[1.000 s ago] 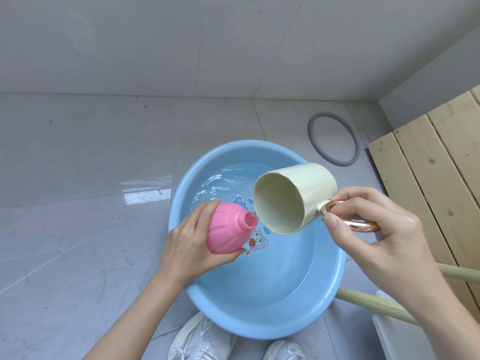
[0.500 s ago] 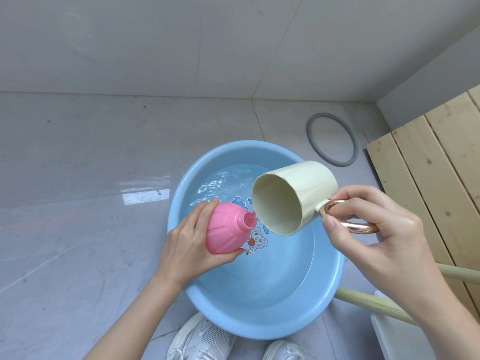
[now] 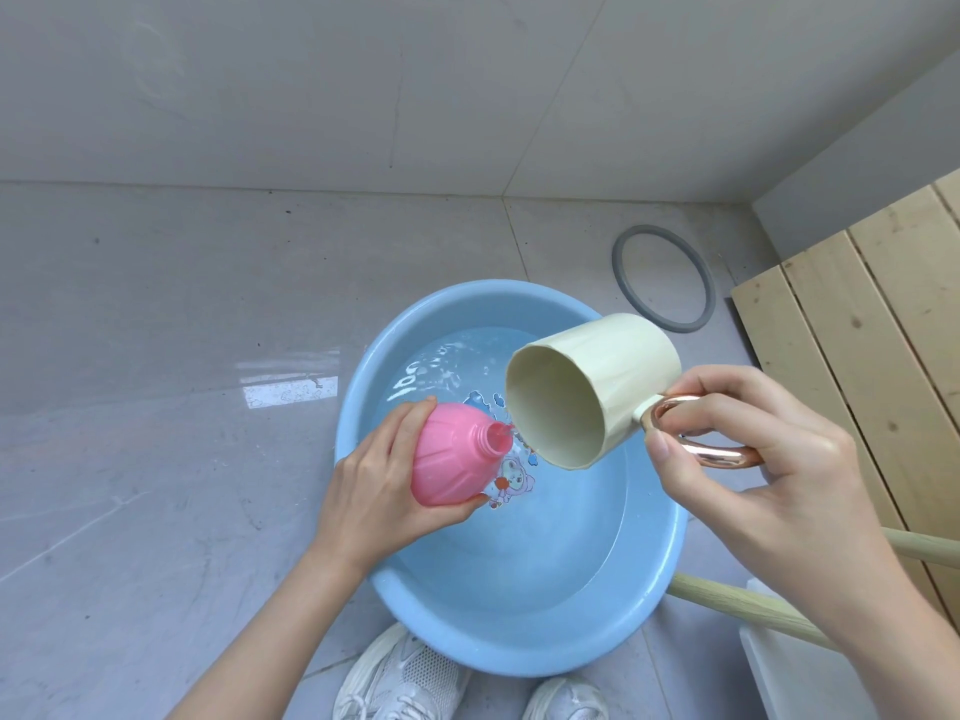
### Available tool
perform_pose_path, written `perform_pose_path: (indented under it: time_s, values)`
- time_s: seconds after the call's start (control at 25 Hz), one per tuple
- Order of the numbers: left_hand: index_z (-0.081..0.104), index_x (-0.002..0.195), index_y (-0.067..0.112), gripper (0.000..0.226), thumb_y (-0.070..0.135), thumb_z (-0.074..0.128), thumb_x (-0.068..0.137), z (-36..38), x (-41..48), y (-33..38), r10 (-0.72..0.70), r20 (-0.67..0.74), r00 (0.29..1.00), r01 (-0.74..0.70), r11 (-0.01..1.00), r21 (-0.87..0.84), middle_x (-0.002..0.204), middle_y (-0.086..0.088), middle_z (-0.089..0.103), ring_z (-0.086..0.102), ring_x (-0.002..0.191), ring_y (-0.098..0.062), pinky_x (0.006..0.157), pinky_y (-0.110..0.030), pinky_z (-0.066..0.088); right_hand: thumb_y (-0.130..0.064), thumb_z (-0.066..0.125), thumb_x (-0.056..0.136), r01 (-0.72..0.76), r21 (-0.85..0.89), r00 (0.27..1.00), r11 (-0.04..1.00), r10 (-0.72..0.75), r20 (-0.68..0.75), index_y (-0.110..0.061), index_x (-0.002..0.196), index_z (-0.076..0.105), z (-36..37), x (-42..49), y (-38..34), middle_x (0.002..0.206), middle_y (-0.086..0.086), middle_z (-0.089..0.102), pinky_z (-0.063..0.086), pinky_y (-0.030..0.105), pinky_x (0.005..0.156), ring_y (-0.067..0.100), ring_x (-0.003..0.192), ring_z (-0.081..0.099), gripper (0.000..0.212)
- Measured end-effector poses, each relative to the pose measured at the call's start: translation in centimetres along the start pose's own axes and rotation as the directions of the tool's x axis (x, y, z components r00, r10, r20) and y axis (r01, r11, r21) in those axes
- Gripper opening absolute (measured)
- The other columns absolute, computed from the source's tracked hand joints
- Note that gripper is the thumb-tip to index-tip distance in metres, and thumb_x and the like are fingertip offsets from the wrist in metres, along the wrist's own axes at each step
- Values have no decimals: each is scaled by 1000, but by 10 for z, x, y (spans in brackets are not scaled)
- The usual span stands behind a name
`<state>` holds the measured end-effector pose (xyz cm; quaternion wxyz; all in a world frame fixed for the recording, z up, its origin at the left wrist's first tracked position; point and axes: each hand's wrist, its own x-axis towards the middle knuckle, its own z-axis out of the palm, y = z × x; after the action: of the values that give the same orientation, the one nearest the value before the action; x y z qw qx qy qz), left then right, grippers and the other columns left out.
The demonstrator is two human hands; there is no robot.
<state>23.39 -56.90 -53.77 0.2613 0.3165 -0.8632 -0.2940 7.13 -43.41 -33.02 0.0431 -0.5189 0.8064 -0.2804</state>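
Note:
A blue plastic basin [image 3: 358,407] with water in it sits on the grey tiled floor. Over it my left hand [image 3: 371,491] grips a round pink bottle [image 3: 452,459], tilted with its open neck pointing right. My right hand [image 3: 753,459] holds a cream mug [image 3: 597,381] by its copper-coloured handle [image 3: 701,454]. The mug is tipped on its side, its mouth facing me and its lower rim right beside the bottle's neck. A cartoon sticker [image 3: 511,480] shows on the basin's bottom.
A grey rubber ring [image 3: 662,278] lies on the floor behind the basin. Pale wooden planks [image 3: 857,356] stand at the right. A wooden pole [image 3: 743,610] runs across the lower right above a white box [image 3: 769,667]. My white shoes [image 3: 400,678] are at the basin's near edge.
Hands, bottle and mug have held nearly the same pose. The water ripples at the basin's far side have shifted slightly.

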Motion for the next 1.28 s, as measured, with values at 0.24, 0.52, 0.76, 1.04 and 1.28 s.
perform_pose_path:
  time_s: [0.24,0.52,0.76,1.04,1.28]
  values:
    - [47,131,13,95,74,63,59,0,0,0,9,-8,1000,-9,1000,-5,124,-3,61,63,104,-21,76,-35,56,-34,58,81,26,-39,1000,999,-26,-1,-13,75,67,-2,0,-1,91,0,58,48,21,63,8,79,57,24]
    - [47,130,13,95,75,62,59,0,0,1,0,-9,1000,0,1000,-2,123,-3,61,64,102,-21,75,-34,55,-33,58,81,66,-86,998,994,-67,-1,-11,75,68,-5,-1,-5,91,2,57,47,23,61,8,81,56,25]
    - [46,131,14,96,74,63,58,1,-1,0,-7,-8,1000,7,1000,2,125,-3,60,64,103,-22,75,-35,56,-33,59,82,87,-111,996,990,-87,2,-12,74,67,-6,-2,-7,92,3,56,45,21,65,5,84,56,24]
    - [45,131,15,96,74,64,58,1,-1,0,-5,-7,1000,5,1000,-5,126,-3,60,64,103,-22,76,-36,56,-31,59,83,107,-139,994,984,-109,-4,-11,74,67,-8,-2,-10,93,4,55,40,12,72,5,85,56,23]
    - [46,130,13,96,74,63,59,1,0,0,-6,-15,1000,6,1000,-3,125,-4,61,64,104,-22,76,-36,56,-31,59,84,127,-147,992,981,-129,-3,-9,75,67,-8,-2,-10,94,6,55,44,19,70,7,85,57,24]
